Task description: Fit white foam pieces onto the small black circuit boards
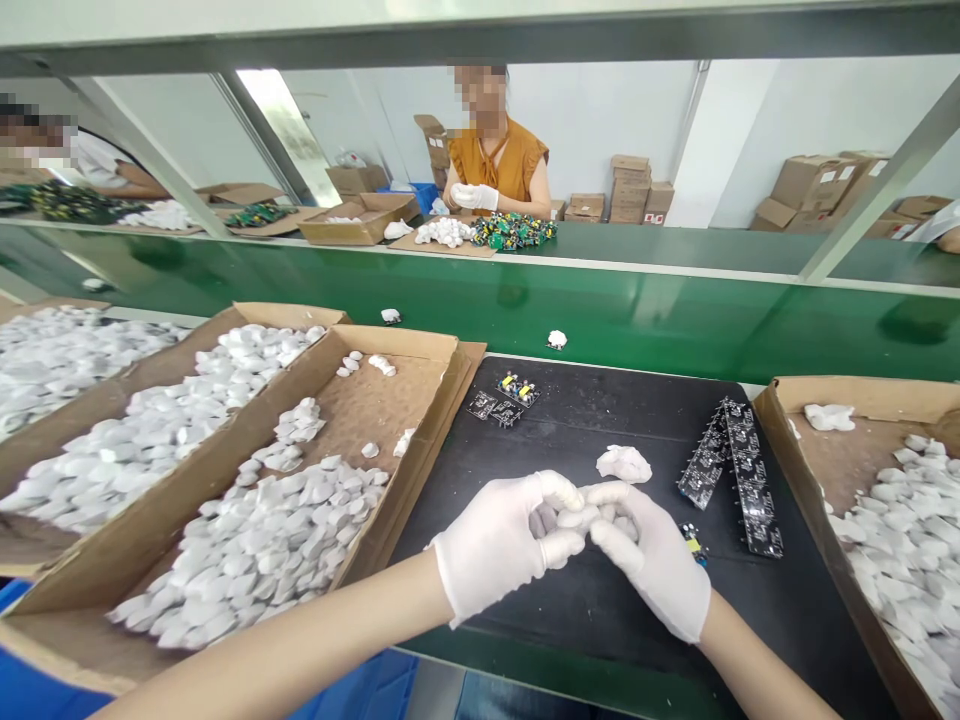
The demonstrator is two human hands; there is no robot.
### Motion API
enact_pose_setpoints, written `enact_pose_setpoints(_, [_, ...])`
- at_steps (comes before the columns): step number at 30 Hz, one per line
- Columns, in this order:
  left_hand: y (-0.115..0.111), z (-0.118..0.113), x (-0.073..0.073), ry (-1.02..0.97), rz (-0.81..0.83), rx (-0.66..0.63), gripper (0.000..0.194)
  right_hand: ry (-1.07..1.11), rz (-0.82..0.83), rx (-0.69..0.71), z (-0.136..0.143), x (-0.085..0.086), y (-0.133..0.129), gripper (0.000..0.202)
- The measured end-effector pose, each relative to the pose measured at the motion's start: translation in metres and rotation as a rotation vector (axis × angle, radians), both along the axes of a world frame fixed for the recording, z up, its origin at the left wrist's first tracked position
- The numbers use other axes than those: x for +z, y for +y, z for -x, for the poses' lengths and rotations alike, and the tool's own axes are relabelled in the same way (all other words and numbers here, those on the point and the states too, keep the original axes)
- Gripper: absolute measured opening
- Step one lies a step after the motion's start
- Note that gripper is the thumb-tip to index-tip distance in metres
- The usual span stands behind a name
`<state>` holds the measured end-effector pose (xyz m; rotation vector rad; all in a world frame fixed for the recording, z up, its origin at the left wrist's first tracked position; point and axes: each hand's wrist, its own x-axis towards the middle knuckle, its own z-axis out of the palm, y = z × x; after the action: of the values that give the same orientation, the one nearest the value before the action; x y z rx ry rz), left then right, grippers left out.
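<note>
Both of my hands wear thin white gloves and meet over the black mat (525, 625). The thumb and fingers of my left hand (499, 540) are closed on a soft-looking white lump (574, 519). My right hand (656, 550) pinches the same lump from the other side, and the fingers partly hide it. Just beyond the fingertips lies another white lump (624, 463). A small circuit board with a yellow part (694, 545) shows beside my right hand, partly covered by it.
Strips of black circuit boards (754, 485) lie to the right, small boards (517, 388) at the mat's back left. Cardboard trays of white lumps flank the mat, left (420, 455) and right (795, 470). Behind runs a green belt (465, 315); a gloved co-worker (499, 160) sits across.
</note>
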<state>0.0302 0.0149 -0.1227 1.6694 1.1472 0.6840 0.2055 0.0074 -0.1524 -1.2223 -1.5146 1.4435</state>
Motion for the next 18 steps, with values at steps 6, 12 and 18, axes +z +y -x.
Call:
enact_pose_setpoints(6, [-0.001,-0.001,0.002,-0.138,0.171,-0.017,0.017,0.065,0.041,0.021,0.003,0.003,-0.004,0.032])
enact_pose_setpoints(12, [0.005,-0.004,0.010,-0.475,0.422,-0.018,0.028,0.339,0.205,0.018,0.005,0.003,-0.003,0.033])
enact_pose_setpoints(18, [-0.001,-0.003,0.004,-0.219,0.267,0.032,0.023,0.006,0.028,0.027,0.003,0.006,-0.004,0.018])
